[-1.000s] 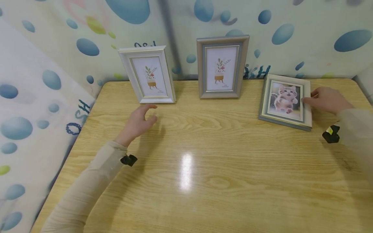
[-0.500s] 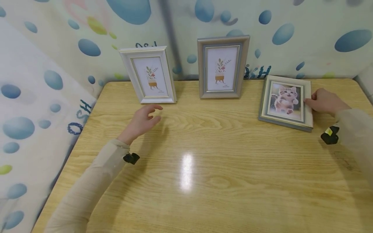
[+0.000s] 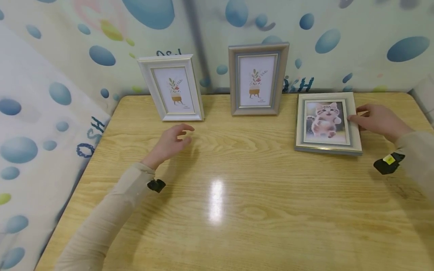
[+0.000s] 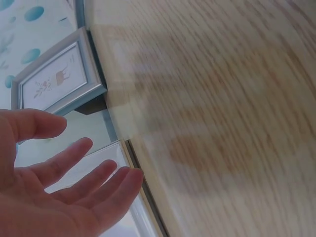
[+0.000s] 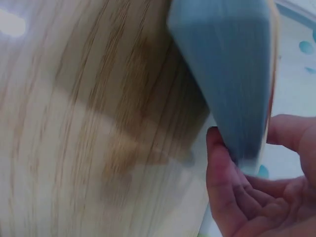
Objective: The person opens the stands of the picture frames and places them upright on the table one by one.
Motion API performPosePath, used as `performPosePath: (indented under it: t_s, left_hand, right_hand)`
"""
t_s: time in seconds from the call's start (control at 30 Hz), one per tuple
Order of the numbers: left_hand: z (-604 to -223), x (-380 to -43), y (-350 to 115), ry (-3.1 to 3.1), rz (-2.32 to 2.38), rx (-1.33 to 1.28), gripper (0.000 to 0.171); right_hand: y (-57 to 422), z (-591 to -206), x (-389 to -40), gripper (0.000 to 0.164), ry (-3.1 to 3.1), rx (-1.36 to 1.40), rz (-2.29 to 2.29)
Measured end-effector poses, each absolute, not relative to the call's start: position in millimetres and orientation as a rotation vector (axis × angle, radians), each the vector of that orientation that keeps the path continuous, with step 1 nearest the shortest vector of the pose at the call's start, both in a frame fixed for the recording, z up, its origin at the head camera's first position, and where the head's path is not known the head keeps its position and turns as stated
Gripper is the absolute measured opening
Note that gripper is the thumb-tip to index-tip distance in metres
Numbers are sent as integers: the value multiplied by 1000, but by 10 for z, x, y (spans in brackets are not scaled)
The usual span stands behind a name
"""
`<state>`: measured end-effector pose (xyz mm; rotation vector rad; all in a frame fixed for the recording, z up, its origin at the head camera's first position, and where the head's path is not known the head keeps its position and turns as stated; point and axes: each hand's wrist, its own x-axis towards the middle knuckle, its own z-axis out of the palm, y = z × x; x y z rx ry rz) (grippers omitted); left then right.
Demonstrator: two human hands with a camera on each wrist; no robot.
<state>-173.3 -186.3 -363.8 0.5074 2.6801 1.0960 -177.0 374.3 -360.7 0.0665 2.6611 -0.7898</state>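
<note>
My right hand (image 3: 381,119) pinches the right edge of a picture frame with a kitten photo (image 3: 326,122), thumb on the front and fingers behind. In the right wrist view the frame's blue-grey side (image 5: 229,74) is gripped at one end and slants over the wood. My left hand (image 3: 169,143) hovers over the table, just below a white picture frame (image 3: 176,88), holding nothing. Its fingers (image 4: 106,197) are loosely bent in the left wrist view. In the middle stands a beige-and-grey picture frame (image 3: 259,79), upright with the same plant print.
The wooden table (image 3: 251,210) backs onto a wall (image 3: 210,22) patterned with blue ovals. Both standing frames are close to the table's rear edge. A small black device (image 3: 388,163) hangs at the right wrist, another black device (image 3: 156,185) at the left.
The kitten frame has turned to sit squarer to the table and shifted slightly left, still held by my right hand. My left hand has drifted slightly right. The other frames stay put.
</note>
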Motion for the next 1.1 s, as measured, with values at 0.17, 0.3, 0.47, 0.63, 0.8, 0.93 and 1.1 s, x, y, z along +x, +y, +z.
performPosePath:
  t_s: [0.17,0.3,0.47,0.63,0.8,0.93,1.1]
  left_hand:
    - [-3662,-1746,-1838,2654,1097,494,30]
    - [-3691,-1767,-1824,2624,1107,487,30]
    - [-3707,-1784,-1818,2623,1111,477,31]
    - [-3709,-1784,-1801,2632,1121,499,29]
    - [-3716,-1779,-1784,2639,1135,514,27]
    - [-3720,-1785,-1765,2638,1126,523,27]
    - [-3716,-1797,-1734,2630,1124,541,26]
  right_hand:
    - [3675,-3569,-1747,80,2512,83,-943]
    - [3621,-3573,-1719,79,2427,110,-1018]
    - [3559,-3597,-1681,76,2388,87,-1013]
    - [3478,-3588,-1645,69,2305,58,-1090]
    - [3395,-3524,-1579,66,2261,10,-1214]
    - [3350,-3473,-1519,67,2273,-20,-1258]
    - [3299,-3416,-1466,66,2315,-57,-1279]
